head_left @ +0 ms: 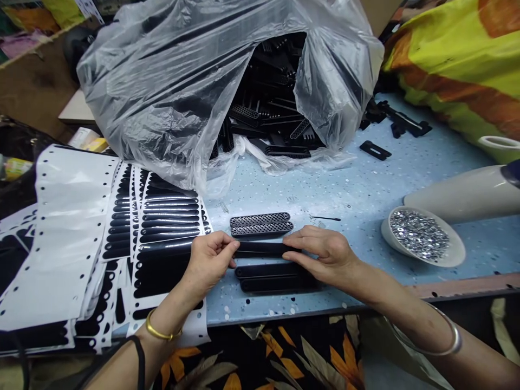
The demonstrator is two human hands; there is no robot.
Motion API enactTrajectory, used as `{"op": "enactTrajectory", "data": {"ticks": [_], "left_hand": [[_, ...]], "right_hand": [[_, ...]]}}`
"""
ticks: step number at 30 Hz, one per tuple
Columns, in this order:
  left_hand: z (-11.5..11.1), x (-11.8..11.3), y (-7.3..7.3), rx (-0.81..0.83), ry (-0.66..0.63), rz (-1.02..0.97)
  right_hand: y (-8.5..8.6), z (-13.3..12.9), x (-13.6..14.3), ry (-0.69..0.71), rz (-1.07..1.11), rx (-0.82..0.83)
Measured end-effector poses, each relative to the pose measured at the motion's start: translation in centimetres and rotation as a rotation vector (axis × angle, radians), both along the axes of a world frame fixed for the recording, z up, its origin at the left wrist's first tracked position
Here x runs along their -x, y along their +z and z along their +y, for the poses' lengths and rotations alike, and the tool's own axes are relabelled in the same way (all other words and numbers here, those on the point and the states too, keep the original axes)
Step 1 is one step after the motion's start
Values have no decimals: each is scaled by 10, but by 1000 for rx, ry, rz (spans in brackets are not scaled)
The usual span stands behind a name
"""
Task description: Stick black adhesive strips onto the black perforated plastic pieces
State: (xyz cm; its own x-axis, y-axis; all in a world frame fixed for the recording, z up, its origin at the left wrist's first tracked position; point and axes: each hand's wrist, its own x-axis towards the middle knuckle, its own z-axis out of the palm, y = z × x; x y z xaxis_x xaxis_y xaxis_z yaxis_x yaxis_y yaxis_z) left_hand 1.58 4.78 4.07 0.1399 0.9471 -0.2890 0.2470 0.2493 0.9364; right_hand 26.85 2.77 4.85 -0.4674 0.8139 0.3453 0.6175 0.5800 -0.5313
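Note:
My left hand [211,260] pinches the left end of a long black strip [262,249]. The strip's right end is between the thumb and fingers of my right hand [325,252]. Just behind the strip lie two black pieces with a crosshatched surface [261,224], side by side. Nearer the table's front edge rest smooth black bars [272,277], partly behind my right hand. Left of my left hand are white sheets with rows of glossy black strips [170,216].
A clear plastic bag [162,81] full of black parts fills the back. At right, a white bowl [455,252] holds small shiny metal pieces beside a grey-white cylindrical object [463,192]. A slotted black part [375,150] and a thin dark stick [325,218] lie on the blue table [345,184].

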Motion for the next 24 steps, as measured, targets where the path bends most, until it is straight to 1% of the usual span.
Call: {"op": "enactTrajectory", "data": {"ticks": [3, 6, 12, 20, 24], "left_hand": [[0, 0, 3, 19, 4, 11], [-1, -1, 4, 29, 10, 5], [-1, -2, 6, 33, 19, 5], [0, 0, 7, 42, 16, 9], [0, -1, 7, 37, 9, 7]], "right_hand": [[-2, -3, -1, -42, 85, 69], [-2, -4, -1, -55, 114, 108], [-5, -6, -1, -54, 121, 84], [-8, -5, -5, -24, 132, 92], [-10, -6, -5, -30, 136, 92]]}}
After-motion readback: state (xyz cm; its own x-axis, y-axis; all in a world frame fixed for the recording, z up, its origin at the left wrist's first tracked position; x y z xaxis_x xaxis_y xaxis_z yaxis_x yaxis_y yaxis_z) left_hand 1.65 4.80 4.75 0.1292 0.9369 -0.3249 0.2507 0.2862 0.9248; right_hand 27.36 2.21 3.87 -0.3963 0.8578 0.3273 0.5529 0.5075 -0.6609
